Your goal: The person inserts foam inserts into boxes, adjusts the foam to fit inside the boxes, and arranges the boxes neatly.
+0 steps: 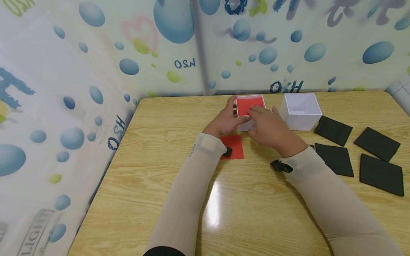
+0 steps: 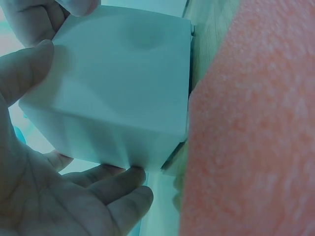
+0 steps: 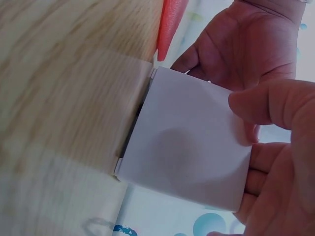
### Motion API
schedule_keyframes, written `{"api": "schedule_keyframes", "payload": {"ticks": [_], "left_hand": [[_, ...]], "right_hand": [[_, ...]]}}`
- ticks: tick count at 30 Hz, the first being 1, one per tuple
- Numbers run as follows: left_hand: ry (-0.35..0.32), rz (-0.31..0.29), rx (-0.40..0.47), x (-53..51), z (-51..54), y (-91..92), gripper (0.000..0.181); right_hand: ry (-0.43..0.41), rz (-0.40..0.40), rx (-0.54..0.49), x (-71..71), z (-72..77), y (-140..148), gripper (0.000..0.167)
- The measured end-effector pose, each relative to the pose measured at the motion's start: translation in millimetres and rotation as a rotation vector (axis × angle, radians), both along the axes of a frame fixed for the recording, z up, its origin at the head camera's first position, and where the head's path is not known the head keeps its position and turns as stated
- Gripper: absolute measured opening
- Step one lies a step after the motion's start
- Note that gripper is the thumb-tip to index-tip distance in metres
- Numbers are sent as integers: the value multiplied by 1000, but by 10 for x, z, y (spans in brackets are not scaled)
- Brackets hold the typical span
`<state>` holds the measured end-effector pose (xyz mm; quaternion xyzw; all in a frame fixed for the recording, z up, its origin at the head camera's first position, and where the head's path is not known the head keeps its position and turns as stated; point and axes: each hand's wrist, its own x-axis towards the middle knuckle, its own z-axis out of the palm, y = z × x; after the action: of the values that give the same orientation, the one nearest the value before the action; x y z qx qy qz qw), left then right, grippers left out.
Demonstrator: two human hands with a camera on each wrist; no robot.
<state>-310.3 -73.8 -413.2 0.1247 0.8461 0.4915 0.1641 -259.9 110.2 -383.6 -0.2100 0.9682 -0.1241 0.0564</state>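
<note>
A white square box (image 1: 246, 126) stands near the table's back edge, with a flat red sheet (image 1: 245, 103) inside near its rim. My left hand (image 1: 222, 119) grips the box, fingers along its left side and thumb at the front rim. Over the opening, my right hand (image 1: 270, 126) presses the red sheet with extended fingers, its thumb near the front wall. In the right wrist view, the right thumb (image 3: 261, 103) lies by the box's front face (image 3: 187, 142). Another red sheet (image 1: 236, 147) lies in front of the box, partly behind the left wrist.
A second white box (image 1: 301, 119), open at the top, stands to the right. Several black square sheets (image 1: 381, 174) lie on the table's right side, one partly hidden by the right sleeve. A printed curtain (image 1: 179, 78) hangs behind the wooden table (image 1: 153, 170).
</note>
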Motion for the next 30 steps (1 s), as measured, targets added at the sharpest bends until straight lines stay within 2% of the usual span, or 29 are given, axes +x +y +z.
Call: {"api": "schedule_keyframes", "payload": {"ticks": [30], "left_hand": [[4, 2, -12, -11, -18, 3, 96]], "right_hand": [[6, 20, 6, -42, -61, 23, 70]]}}
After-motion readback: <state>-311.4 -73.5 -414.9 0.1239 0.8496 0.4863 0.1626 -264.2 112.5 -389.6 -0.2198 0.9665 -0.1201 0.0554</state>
